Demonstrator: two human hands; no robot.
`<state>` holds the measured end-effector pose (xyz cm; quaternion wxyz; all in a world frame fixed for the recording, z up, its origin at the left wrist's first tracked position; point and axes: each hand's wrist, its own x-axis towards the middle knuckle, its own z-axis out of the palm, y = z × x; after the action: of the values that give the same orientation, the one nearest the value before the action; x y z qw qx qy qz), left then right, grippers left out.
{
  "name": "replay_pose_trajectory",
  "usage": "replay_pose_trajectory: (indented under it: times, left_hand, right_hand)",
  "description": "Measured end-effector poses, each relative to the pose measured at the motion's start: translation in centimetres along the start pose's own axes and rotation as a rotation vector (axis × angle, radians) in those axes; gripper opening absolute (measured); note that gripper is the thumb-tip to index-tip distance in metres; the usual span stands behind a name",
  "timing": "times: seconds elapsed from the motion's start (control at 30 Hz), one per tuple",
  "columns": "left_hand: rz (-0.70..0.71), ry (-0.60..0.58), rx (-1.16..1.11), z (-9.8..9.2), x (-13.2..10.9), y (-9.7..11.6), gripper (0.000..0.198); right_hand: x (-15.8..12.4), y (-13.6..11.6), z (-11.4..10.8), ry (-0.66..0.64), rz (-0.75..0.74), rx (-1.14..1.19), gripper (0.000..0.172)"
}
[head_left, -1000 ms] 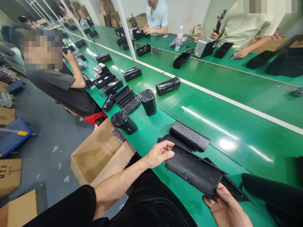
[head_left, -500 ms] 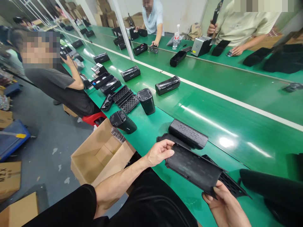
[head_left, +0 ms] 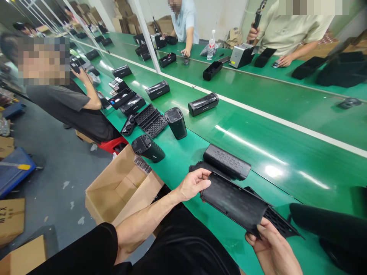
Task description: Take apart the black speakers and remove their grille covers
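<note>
Green workbench (head_left: 183,158) ahead; left hand (head_left: 195,185) and right hand (head_left: 271,240) pinch opposite ends of a curved black panel (head_left: 232,200); seemingly lined, attached to nothing.

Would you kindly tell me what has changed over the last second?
A light-blue-sleeved co-worker's hand has reached out to the small round parts; another co-worker's hand has raised a dark tool slightly. The person's left hand and right hand still hold the black panel.
</note>
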<state>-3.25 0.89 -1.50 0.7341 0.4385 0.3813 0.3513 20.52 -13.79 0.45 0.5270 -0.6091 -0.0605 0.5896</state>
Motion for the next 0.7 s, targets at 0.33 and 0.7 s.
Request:
replay_pose_trajectory:
  times: [0.33, 0.7]
  left_hand:
    - [0.006, 0.003, 0.057, 0.1, 0.1, -0.3, 0.046]
    - [-0.030, 0.040, 0.006, -0.2, 0.8, -1.5, 0.043]
  right_hand:
    - [1.2, 1.4, -0.8, 0.023, -0.017, -0.054, 0.038]
    - [1.5, 1.2, -0.3, 0.047, 0.066, -0.003, 0.039]
